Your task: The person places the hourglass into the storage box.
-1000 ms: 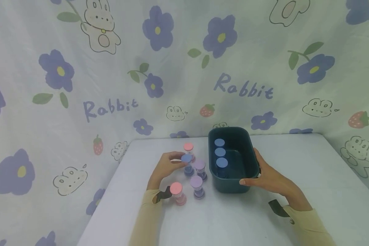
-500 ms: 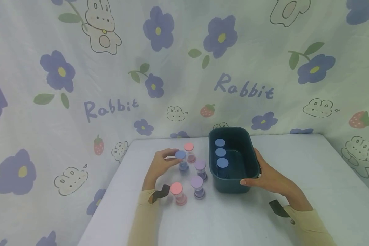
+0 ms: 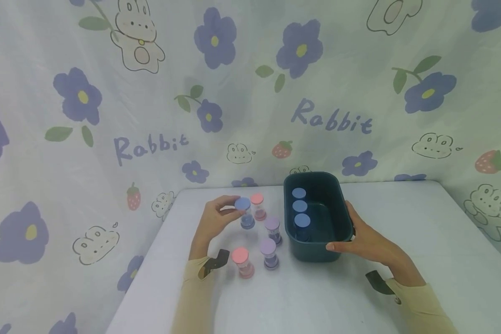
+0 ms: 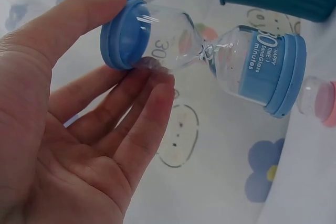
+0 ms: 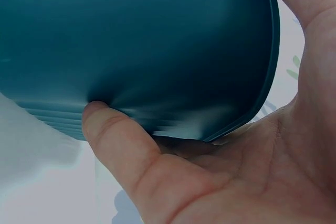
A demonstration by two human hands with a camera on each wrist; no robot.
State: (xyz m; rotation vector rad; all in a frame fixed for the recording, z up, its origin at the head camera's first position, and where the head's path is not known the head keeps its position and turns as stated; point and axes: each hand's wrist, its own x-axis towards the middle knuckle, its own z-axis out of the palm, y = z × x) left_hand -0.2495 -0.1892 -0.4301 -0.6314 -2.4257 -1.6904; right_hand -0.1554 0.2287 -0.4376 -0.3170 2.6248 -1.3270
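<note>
Between thumb and fingers, my left hand [image 3: 215, 221] pinches the top cap of a blue hourglass [image 3: 246, 215]. In the left wrist view this hourglass [image 4: 205, 51] shows blue sand at its far end and "30 minutes" lettering. My right hand [image 3: 369, 241] grips the near right corner of a dark teal bin [image 3: 317, 253], thumb against its front wall. Three blue-capped hourglasses [image 3: 302, 221] stand in a row along the bin's left side. From the right wrist, the teal wall [image 5: 142, 40] fills most of the view.
Between the left hand and bin stand a far pink hourglass [image 3: 258, 208] and two purple hourglasses, one behind [image 3: 273, 226] and one nearer [image 3: 269, 248]. A near pink hourglass [image 3: 242, 260] stands by the left wrist. A printed curtain [image 3: 250, 93] hangs behind the white table [image 3: 309, 297].
My left hand has moved left and slightly away from me with the blue hourglass, away from the purple ones. The right hand and bin have stayed put.
</note>
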